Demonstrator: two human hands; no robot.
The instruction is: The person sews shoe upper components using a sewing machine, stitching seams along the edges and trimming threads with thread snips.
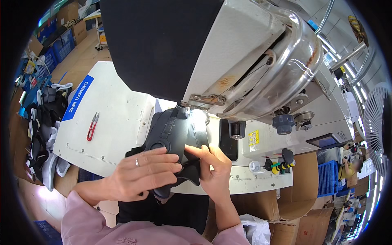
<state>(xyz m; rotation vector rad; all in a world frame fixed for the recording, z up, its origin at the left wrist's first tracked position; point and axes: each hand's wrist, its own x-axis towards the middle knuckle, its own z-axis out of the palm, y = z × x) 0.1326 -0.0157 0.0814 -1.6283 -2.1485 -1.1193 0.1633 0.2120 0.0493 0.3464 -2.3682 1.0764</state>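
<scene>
A black shoe upper (pixel 174 131), with a round raised patch and a row of stitches across it, lies under the head of a sewing machine (pixel 212 77). A bright lamp lights its far end by the needle area, where the needle itself is hard to make out. My left hand (pixel 145 171), a ring on one finger, rests with straight fingers across the upper's near left part. At the near right edge my right hand (pixel 215 165) grips the upper, its index finger stretched along the surface. The upper's near end hangs over the table edge, partly behind my hands.
Red-handled thread snips (pixel 92 127) lie on the white table (pixel 118 102) at the left. A black phone-like slab (pixel 228 141) is right of the upper. Piled shoe uppers (pixel 49 134) stand far left; a cardboard box (pixel 300 183) and blue crate (pixel 328 177) sit right.
</scene>
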